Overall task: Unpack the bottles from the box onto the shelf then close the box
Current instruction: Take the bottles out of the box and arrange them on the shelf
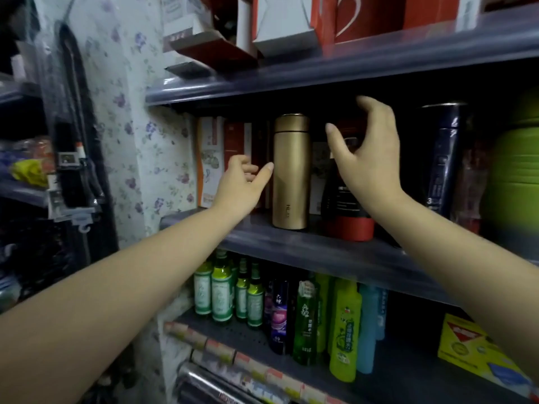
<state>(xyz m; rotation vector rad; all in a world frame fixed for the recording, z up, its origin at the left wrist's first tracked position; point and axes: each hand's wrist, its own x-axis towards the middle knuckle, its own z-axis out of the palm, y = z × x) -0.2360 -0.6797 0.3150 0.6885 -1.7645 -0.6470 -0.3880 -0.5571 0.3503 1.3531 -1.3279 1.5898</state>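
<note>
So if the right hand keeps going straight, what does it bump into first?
Probably the dark bottle with the red base, just behind the open right hand; depth is hard to judge.

Both bare arms stretched forward, upward. Left hand (239, 182) loosely curled, thumb extended rightward, empty. Right hand (364, 153) higher, fingers spread, curved, empty.

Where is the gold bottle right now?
The gold bottle stands upright on the middle shelf, between the left hand and right hand, beside a black-and-red bottle.
</note>
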